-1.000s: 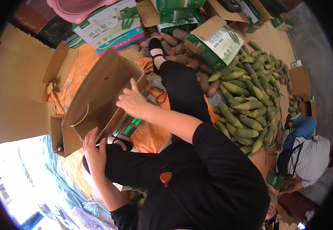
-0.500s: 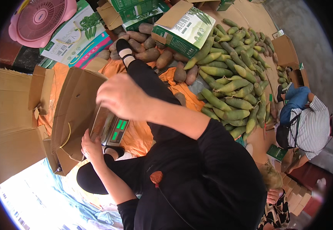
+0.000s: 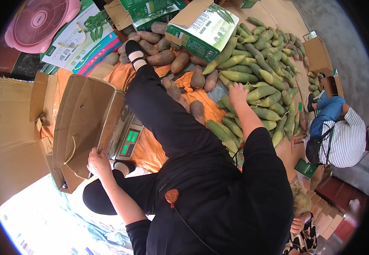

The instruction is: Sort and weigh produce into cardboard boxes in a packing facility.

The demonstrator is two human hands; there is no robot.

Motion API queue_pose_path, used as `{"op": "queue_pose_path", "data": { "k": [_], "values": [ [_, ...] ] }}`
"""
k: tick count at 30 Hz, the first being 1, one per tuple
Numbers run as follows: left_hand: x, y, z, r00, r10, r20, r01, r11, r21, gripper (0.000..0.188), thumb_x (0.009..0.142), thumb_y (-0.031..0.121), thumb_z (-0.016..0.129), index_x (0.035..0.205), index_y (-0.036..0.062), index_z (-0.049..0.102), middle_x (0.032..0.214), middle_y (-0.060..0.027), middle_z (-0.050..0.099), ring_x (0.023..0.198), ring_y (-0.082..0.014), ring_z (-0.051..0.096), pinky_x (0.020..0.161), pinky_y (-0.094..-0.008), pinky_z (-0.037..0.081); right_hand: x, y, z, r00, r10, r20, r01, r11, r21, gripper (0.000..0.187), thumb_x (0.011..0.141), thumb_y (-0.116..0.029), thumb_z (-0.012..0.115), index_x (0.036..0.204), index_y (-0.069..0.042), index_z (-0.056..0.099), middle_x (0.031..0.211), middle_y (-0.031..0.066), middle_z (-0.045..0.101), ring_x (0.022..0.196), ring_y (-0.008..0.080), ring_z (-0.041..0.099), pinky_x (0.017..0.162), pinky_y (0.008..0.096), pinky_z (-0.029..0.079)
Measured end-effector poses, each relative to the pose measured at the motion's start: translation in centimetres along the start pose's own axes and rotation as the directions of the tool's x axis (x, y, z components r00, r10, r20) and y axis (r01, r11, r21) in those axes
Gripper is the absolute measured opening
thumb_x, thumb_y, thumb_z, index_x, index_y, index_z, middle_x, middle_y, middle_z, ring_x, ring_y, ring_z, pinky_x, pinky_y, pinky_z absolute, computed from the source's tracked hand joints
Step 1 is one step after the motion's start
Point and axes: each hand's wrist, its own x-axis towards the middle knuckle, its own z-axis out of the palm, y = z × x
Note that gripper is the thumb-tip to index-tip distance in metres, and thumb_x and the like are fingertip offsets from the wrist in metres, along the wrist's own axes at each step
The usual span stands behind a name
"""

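Note:
My left hand [image 3: 99,164] is closed at the near edge of an open brown cardboard box [image 3: 84,114], its fingers pinching the flap's rim. The box stands on a scale [image 3: 129,142] with lit green displays. Over to the right, my right hand [image 3: 238,95] rests at the left side of a big pile of green radishes [image 3: 273,78]. Its fingers are apart and touch the radishes, and none is lifted.
Reddish-brown tubers [image 3: 161,58] lie on orange sheeting beyond my foot. A green-and-white carton [image 3: 212,27] stands behind them. At far left are a pink fan [image 3: 40,19] and another cardboard box [image 3: 8,127]. A person in a striped shirt [image 3: 343,138] crouches at right.
My right hand has swung from above the cardboard box over to the radish pile. My left hand stays at the box edge, shifted slightly left.

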Motion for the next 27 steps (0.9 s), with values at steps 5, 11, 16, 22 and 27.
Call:
{"op": "queue_pose_path", "data": {
  "k": [5, 11, 16, 22, 27],
  "values": [
    [0.5, -0.8, 1.0, 1.0, 0.029, -0.004, -0.029, 0.998, -0.051, 0.021, 0.076, 0.014, 0.064, 0.095, 0.0086, 0.065, 0.088, -0.0112, 0.067, 0.087, -0.0313, 0.063, 0.075, -0.0457, 0.046, -1.4, 3.8, 3.9, 0.991, 0.006, 0.134, 0.009, 0.994, -0.107, 0.024, 0.089, -0.022, 0.049, 0.099, -0.017, 0.07, 0.113, 0.0002, 0.06, 0.113, 0.0198, 0.049, 0.09, 0.0514, 0.04],
    [-0.4, 0.6, -0.5, 0.997, 0.028, -0.071, -0.029, 0.999, -0.013, 0.018, 0.074, 0.014, 0.064, 0.093, 0.0115, 0.065, 0.089, -0.0079, 0.066, 0.087, -0.0284, 0.063, 0.077, -0.0431, 0.045, -0.5, 4.5, 4.2, 0.992, 0.108, 0.067, -0.122, 0.956, 0.266, 0.026, 0.089, -0.03, 0.049, 0.096, -0.01, 0.065, 0.107, 0.0087, 0.063, 0.104, 0.0303, 0.055, 0.083, 0.0513, 0.045],
    [-0.6, 0.7, -0.6, 0.998, 0.019, -0.064, -0.02, 1.0, -0.022, 0.013, 0.076, 0.016, 0.067, 0.087, 0.0094, 0.063, 0.084, -0.0089, 0.065, 0.085, -0.0281, 0.062, 0.074, -0.0428, 0.044, 2.9, 6.4, 3.1, 0.997, 0.071, -0.038, -0.03, 0.77, 0.637, 0.026, 0.092, -0.029, 0.048, 0.087, -0.008, 0.061, 0.086, 0.0103, 0.065, 0.081, 0.0293, 0.06, 0.074, 0.041, 0.046],
    [-0.9, 0.2, -1.1, 0.997, -0.018, -0.076, 0.017, 1.0, -0.018, 0.011, 0.075, 0.013, 0.067, 0.084, 0.0095, 0.061, 0.085, -0.0078, 0.064, 0.086, -0.028, 0.062, 0.072, -0.0433, 0.043, 4.0, 4.4, -4.8, 0.994, 0.017, -0.105, 0.095, 0.306, 0.947, 0.033, 0.095, -0.032, 0.046, 0.075, -0.007, 0.054, 0.066, 0.0007, 0.052, 0.067, 0.0122, 0.05, 0.062, 0.0329, 0.04],
    [-0.6, -0.9, -0.7, 0.997, 0.008, -0.083, -0.013, 0.998, -0.055, 0.013, 0.074, 0.014, 0.067, 0.084, 0.0094, 0.061, 0.084, -0.0081, 0.063, 0.086, -0.0281, 0.062, 0.073, -0.0435, 0.043, 2.5, 0.3, -13.7, 0.991, -0.039, 0.127, -0.128, -0.031, 0.991, 0.024, 0.096, -0.03, 0.047, 0.081, -0.011, 0.052, 0.079, -0.0008, 0.055, 0.096, 0.0132, 0.056, 0.068, 0.0314, 0.046]
  ]
}}
